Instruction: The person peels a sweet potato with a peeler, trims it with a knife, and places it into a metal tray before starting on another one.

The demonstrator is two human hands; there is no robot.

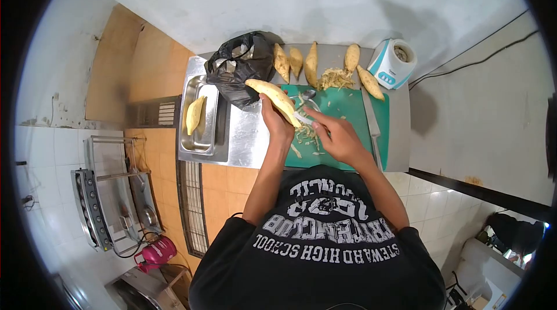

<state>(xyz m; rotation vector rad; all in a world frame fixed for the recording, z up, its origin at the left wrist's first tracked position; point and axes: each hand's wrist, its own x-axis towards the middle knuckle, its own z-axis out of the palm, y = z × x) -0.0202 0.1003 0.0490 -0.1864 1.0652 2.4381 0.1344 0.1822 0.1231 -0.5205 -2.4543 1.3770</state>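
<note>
My left hand (279, 123) is closed around a long, mostly peeled sweet potato (271, 93), held tilted above the left part of a green cutting board (354, 114). Close to its lower end, my right hand (342, 140) grips a small pale tool that looks like a peeler (303, 119); the fingers partly hide it. Thin peel scraps (306, 134) lie on the board under the hands. Just beyond them is a shiny round-ended utensil (307, 95), partly hidden. A large knife (371, 119) lies lengthwise along the board's right side.
A black plastic bag (241, 69) stands at the back left, beside a steel pan (213, 136) holding a peeled sweet potato (195, 114). Several unpeeled sweet potatoes (311, 65) and a peel heap (336, 79) line the back. A white-and-blue appliance base (390, 66) stands at the back right.
</note>
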